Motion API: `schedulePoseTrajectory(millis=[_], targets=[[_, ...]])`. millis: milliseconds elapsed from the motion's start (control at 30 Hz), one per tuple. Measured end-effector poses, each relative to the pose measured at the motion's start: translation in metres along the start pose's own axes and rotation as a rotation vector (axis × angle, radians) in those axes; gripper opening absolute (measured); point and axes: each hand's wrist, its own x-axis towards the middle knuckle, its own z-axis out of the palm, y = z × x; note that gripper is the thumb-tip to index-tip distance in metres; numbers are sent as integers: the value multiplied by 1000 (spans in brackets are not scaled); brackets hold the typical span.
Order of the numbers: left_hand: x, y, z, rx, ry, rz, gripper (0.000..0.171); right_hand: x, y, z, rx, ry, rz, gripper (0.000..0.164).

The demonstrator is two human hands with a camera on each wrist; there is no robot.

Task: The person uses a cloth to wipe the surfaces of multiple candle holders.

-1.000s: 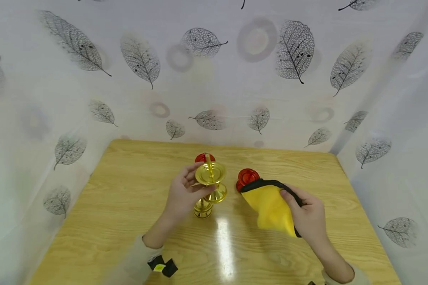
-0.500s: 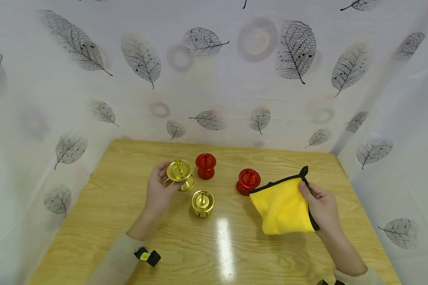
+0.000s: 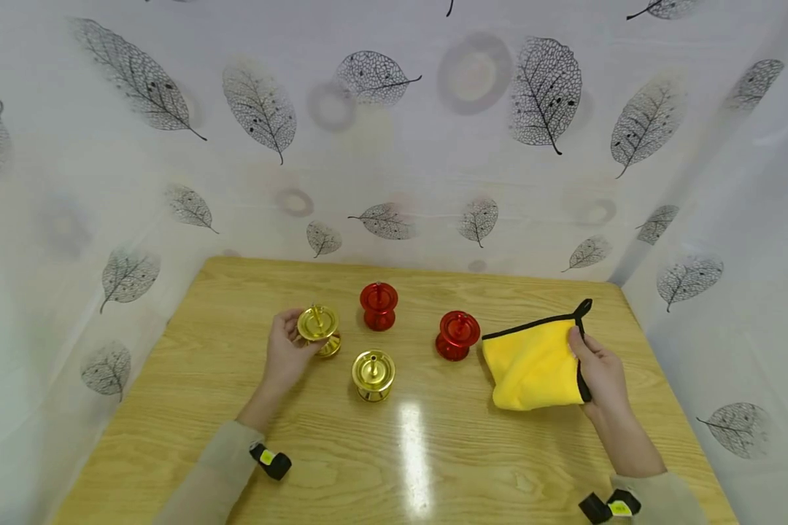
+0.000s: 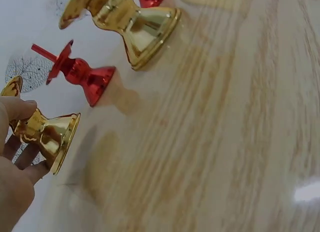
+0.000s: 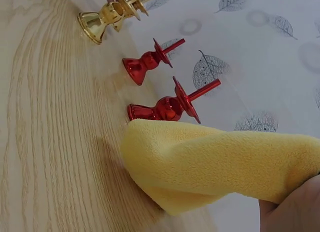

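In the head view my left hand [image 3: 288, 357] grips a gold candle holder [image 3: 318, 324] with a spike in its dish, thumb and fingers around its middle. The holder is upright; in the left wrist view its base [image 4: 62, 142] is at or just above the tabletop, I cannot tell which. A second gold candle holder [image 3: 373, 373] stands to its right and nearer to me. My right hand [image 3: 603, 375] pinches a yellow cloth [image 3: 535, 364] with black edging by its right side. The cloth hangs over the table, its left corner beside a red candle holder [image 3: 458, 333].
Another red candle holder [image 3: 379, 305] stands farther back, between the gold ones and the rear edge. All are on a light wooden table [image 3: 473, 467]. A white curtain with leaf prints [image 3: 394, 146] encloses the back and both sides.
My left hand has carried the gold candle holder leftward, away from the other gold one, and lowered it. The right hand has moved the cloth rightward, off the red holder it partly covered.
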Motion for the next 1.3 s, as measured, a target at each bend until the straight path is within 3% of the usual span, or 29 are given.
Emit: schedulePoseTrajectory(millis=[100, 200, 333, 467, 567, 800, 1033, 1133, 1300], targets=[[1, -8, 0, 11, 5, -5, 72, 9, 2, -2, 112, 28, 19, 37], [0, -14, 1, 14, 6, -4, 72, 16, 7, -4, 228, -7, 23, 23], [0, -18, 0, 12, 0, -6, 73, 25, 11, -5, 308, -31, 20, 19], [-1, -18, 0, 4, -13, -18, 73, 30, 11, -9, 290, 4, 27, 15], [-1, -18, 1, 4, -17, -21, 73, 33, 12, -15, 223, 19, 51, 20], [1, -18, 2, 11, -16, -16, 72, 48, 19, -37, -52, 133, 132, 82], [1, -19, 0, 31, -27, -1, 73, 61, 34, -54, -421, 217, 95, 87], [2, -20, -2, 36, -31, 3, 73, 65, 39, -56, -499, 218, 55, 82], [2, -21, -3, 50, -28, 0, 72, 70, 46, -48, -523, 206, 22, 78]])
